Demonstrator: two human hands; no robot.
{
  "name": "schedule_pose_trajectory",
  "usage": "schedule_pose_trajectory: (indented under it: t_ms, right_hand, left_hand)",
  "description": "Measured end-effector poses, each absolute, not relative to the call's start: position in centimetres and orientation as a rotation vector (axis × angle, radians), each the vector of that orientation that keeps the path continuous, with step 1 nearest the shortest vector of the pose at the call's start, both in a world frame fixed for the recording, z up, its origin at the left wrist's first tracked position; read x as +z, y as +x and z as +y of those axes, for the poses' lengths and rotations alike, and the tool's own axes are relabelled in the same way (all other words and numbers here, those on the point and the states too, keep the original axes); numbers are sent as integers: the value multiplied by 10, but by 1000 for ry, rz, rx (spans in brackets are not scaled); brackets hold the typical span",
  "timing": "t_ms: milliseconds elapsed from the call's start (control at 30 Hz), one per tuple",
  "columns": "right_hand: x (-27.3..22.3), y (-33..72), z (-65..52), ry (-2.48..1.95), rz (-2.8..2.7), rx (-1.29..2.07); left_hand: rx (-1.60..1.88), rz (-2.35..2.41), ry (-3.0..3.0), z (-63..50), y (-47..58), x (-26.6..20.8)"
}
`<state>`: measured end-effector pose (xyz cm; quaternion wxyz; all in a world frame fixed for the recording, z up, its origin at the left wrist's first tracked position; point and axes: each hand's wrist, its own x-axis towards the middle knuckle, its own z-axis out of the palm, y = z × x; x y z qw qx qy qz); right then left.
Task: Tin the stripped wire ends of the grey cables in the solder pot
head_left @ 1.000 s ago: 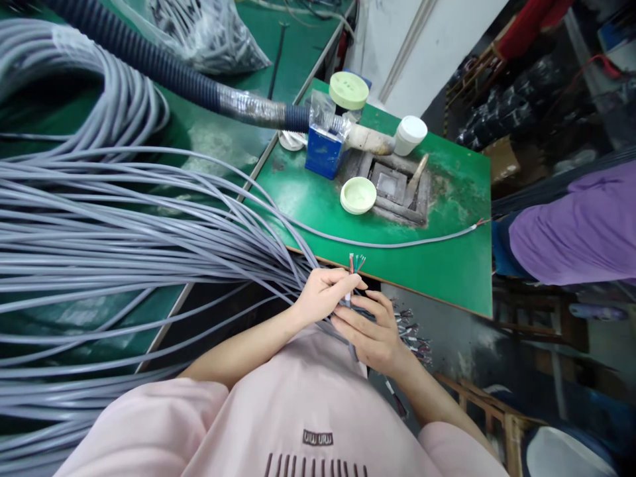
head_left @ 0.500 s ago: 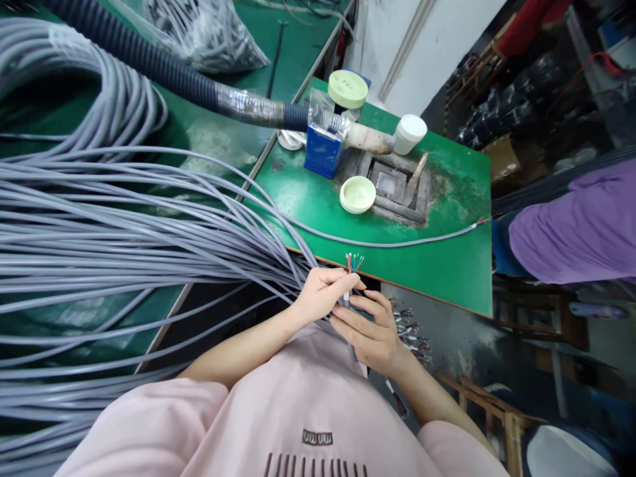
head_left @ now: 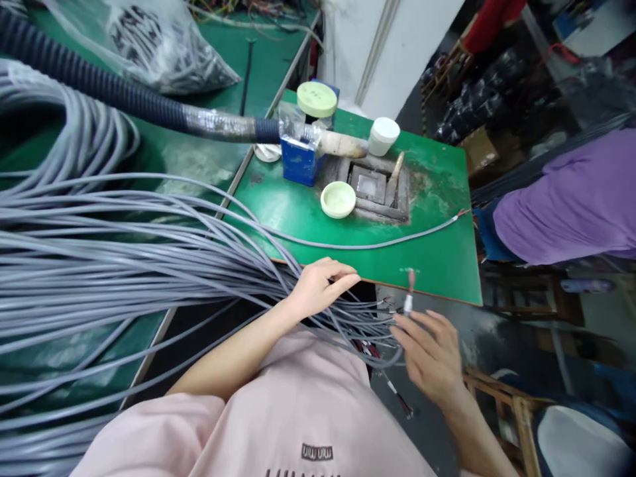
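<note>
My right hand has its fingers closed around a grey cable near its stripped end. Reddish wires with pale tips stick up from it, somewhat blurred, above a white band. At the table's front edge, my left hand lies over the grey cable bundle, thumb and forefinger stretched out and slightly apart, with nothing visible between them. More cable ends with bare wires hang below and between the hands.
One grey cable crosses the green table. Behind it are a pale green dish, a square metal pot with a wooden-handled tool, a white jar and a black hose. A person in purple is at right.
My right hand has moved right, away from the left, carrying the cable end. My left hand has let go of the wires and stays near the table edge. The view has shifted slightly.
</note>
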<state>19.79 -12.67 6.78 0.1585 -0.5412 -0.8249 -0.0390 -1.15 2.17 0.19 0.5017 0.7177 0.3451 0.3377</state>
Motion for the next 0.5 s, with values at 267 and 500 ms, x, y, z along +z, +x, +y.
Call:
schedule_pose_trajectory:
  t_ms: [267,500]
  right_hand:
    - [47,227,-179,-1862,-1954,80]
    - [8,171,-100,-1537,-1154,1138]
  left_hand:
    - [678,1120,2457,65,30,-14]
    - [674,1054,2458,46,30,2]
